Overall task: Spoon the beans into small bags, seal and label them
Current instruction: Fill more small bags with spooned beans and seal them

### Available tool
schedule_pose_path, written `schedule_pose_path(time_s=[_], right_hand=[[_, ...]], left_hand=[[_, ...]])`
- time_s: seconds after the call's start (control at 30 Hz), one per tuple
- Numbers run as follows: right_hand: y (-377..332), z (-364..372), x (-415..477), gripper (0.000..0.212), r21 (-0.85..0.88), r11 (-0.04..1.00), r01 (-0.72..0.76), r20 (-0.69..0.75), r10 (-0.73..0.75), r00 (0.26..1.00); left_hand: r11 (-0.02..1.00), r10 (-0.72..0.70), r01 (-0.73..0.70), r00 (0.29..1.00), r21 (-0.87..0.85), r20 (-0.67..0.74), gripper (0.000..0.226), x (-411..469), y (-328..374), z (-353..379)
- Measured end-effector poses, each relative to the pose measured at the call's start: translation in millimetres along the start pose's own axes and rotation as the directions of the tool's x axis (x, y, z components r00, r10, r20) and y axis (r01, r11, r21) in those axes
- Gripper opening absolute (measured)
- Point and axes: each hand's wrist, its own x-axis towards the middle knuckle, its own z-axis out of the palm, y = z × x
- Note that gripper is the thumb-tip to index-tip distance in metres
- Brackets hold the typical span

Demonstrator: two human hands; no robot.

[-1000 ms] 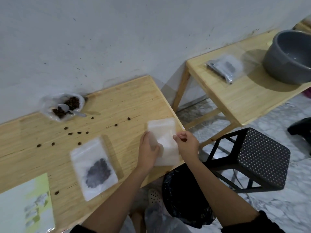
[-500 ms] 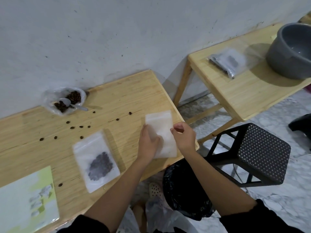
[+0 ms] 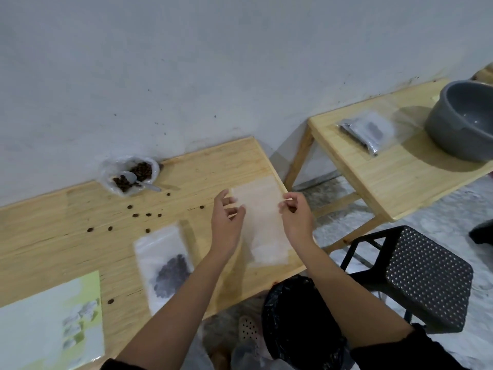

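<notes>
An empty small clear bag (image 3: 262,222) is held above the right end of the wooden table (image 3: 66,236). My left hand (image 3: 226,222) pinches its upper left edge and my right hand (image 3: 296,217) pinches its upper right edge. To the left lies a filled bag (image 3: 165,263) with dark beans inside. An open plastic bag of beans (image 3: 130,174) with a small plastic spoon (image 3: 138,180) in it sits by the wall. Several loose beans (image 3: 136,215) are scattered on the table.
A green-and-white sheet (image 3: 48,324) lies at the table's front left. A second wooden table (image 3: 394,182) on the right carries more filled bags (image 3: 365,132) and a grey basin (image 3: 464,121). Below stand a black perforated stool (image 3: 424,279) and a black bin bag (image 3: 298,321).
Both hands have moved up to the top edge of the empty bag and lifted it. The camera has shifted a little; nothing else on the table has moved.
</notes>
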Motion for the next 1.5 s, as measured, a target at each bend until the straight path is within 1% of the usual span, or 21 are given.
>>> schedule_pose_path(time_s=[0.07, 0.17, 0.23, 0.3, 0.33, 0.37, 0.43, 0.5, 0.57, 0.67, 0.73, 0.83, 0.93, 1.03, 1.13, 1.23, 1.33, 1.43, 1.5], right_hand=[[-15, 14, 0, 0.013, 0.022, 0.999, 0.045, 0.067, -0.046, 0.997], [-41, 38, -8, 0.023, 0.069, 0.992, 0.105, 0.216, -0.118, 0.969], [-59, 58, -15, 0.025, 0.072, 0.985, 0.156, 0.327, -0.171, 0.929], [-78, 80, -25, 0.022, 0.062, 0.977, 0.202, 0.432, -0.209, 0.877], [-88, 92, -30, 0.019, 0.055, 0.971, 0.232, 0.469, -0.230, 0.853], [-96, 105, -35, 0.016, 0.039, 0.965, 0.261, 0.491, -0.245, 0.836], [-111, 135, -44, 0.014, 0.000, 0.952, 0.307, 0.501, -0.266, 0.824], [-125, 164, -56, 0.019, -0.022, 0.941, 0.337, 0.479, -0.286, 0.830], [-141, 191, -68, 0.022, -0.005, 0.932, 0.362, 0.460, -0.320, 0.828], [-168, 228, -90, 0.021, 0.028, 0.923, 0.384, 0.495, -0.346, 0.797], [-183, 249, -101, 0.017, 0.092, 0.937, 0.337, 0.532, -0.332, 0.779], [-204, 275, -115, 0.013, 0.190, 0.969, 0.159, 0.599, -0.242, 0.763], [-223, 288, -125, 0.010, 0.280, 0.960, 0.011, 0.628, -0.192, 0.754], [-236, 291, -130, 0.016, 0.303, 0.950, -0.071, 0.670, -0.159, 0.725], [-245, 292, -129, 0.022, 0.295, 0.951, -0.097, 0.676, -0.136, 0.724], [-250, 293, -123, 0.024, 0.274, 0.959, -0.074, 0.664, -0.133, 0.736], [-253, 291, -119, 0.021, 0.264, 0.963, -0.061, 0.657, -0.133, 0.742], [-253, 288, -117, 0.016, 0.306, 0.947, -0.096, 0.667, -0.141, 0.731], [-252, 285, -115, 0.016, 0.323, 0.941, -0.102, 0.668, -0.151, 0.729]], left_hand=[[0.995, -0.016, 0.014, 1.000, -0.097, -0.017, 0.052, 6, 15, -22], [0.983, -0.038, 0.030, 0.998, -0.180, -0.041, 0.042, 14, 38, -70], [0.979, -0.080, 0.083, 0.996, -0.186, 0.024, 0.034, 16, 53, -108], [0.980, -0.113, 0.131, 0.986, -0.149, 0.123, 0.027, 15, 65, -145], [0.985, -0.109, 0.127, 0.982, -0.115, 0.153, 0.022, 14, 68, -163], [0.991, -0.094, 0.107, 0.983, -0.077, 0.159, 0.019, 14, 71, -179], [0.997, -0.059, 0.064, 0.991, -0.038, 0.118, 0.016, 13, 77, -208], [0.998, -0.036, 0.039, 0.998, -0.057, 0.055, 0.015, 13, 81, -235], [0.994, -0.019, 0.018, 1.000, -0.104, -0.006, 0.016, 15, 85, -259], [0.989, -0.003, -0.007, 0.998, -0.146, -0.068, 0.020, 18, 90, -293], [0.990, 0.012, -0.022, 0.998, -0.143, -0.069, 0.022, 21, 92, -311], [0.985, 0.059, -0.062, 0.998, -0.163, -0.026, 0.022, 26, 99, -331], [0.982, 0.111, -0.110, 0.994, -0.151, 0.000, 0.025, 29, 104, -346], [0.978, 0.160, -0.155, 0.987, -0.140, 0.025, 0.028, 33, 104, -356], [0.972, 0.217, -0.214, 0.976, -0.099, 0.022, 0.034, 39, 103, -357], [0.966, 0.252, -0.252, 0.968, -0.062, -0.001, 0.038, 45, 102, -354], [0.964, 0.251, -0.248, 0.968, -0.095, 0.021, 0.035, 48, 104, -351], [0.966, 0.231, -0.224, 0.972, -0.132, 0.044, 0.036, 51, 106, -350], [0.965, 0.225, -0.216, 0.973, -0.147, 0.052, 0.037, 53, 107, -349]])
